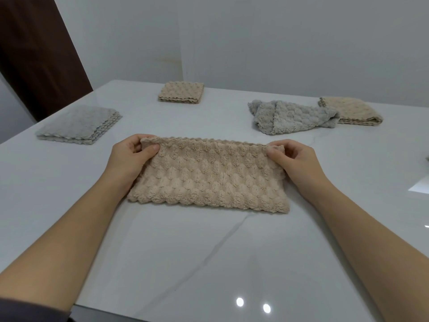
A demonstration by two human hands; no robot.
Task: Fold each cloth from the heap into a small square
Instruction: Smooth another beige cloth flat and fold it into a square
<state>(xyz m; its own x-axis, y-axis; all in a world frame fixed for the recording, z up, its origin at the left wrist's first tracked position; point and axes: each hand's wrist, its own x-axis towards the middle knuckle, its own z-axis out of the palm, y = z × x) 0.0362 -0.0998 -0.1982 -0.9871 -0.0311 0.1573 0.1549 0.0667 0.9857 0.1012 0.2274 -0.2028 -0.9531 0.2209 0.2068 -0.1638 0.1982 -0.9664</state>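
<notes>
White table (209, 252): left hand (130, 159) and right hand (294, 161) each pinched a far corner of the beige cloth (209, 180) (folded, lying flat).

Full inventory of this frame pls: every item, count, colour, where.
strip cloth: 1, beige, table centre, folded to a long strip
folded pile: 1, grey, left side, layer count unclear
folded square: 1, beige, far centre
crumpled cloth: 1, grey, far right
loose cloth: 1, beige, far right, touching the crumpled one
table: 1, white, veined
panel: 1, dark brown, upper left
left hand: 1, fingers pinch the strip's far left corner
right hand: 1, fingers pinch its far right corner
</notes>
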